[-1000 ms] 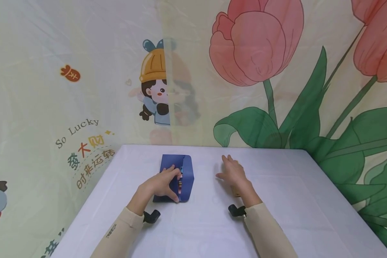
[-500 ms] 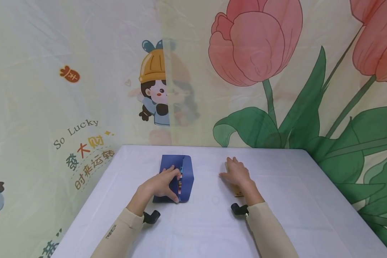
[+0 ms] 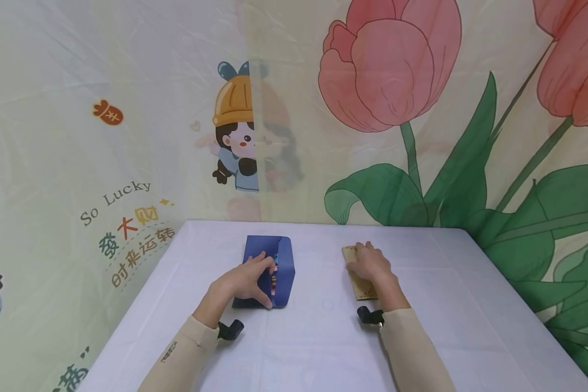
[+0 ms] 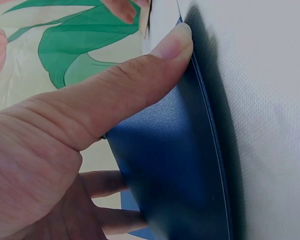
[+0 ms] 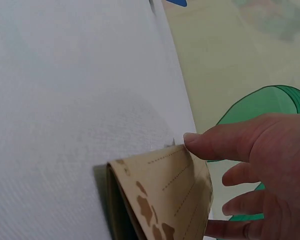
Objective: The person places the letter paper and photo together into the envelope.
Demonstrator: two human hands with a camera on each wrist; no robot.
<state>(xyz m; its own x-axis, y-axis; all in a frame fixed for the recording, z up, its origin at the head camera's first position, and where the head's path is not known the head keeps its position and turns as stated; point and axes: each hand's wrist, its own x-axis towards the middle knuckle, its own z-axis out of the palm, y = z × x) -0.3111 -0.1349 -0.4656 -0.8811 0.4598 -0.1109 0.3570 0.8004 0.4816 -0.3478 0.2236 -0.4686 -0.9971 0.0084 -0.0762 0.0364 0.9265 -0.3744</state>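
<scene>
Near the far edge of the table (image 3: 318, 343), the left hand (image 3: 246, 279) pinched the envelope (image 3: 286, 269); the right hand (image 3: 371, 264) touched the card (image 3: 361, 287), its pinch uncertain. Squeezing risked creasing it.

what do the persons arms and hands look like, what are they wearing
Both hands, left hand and right hand, are bare, with no gloves. The left sleeve and right sleeve are long and beige, and the left one carries a small dark marking. A black device juts out at each wrist, left and right.
</scene>
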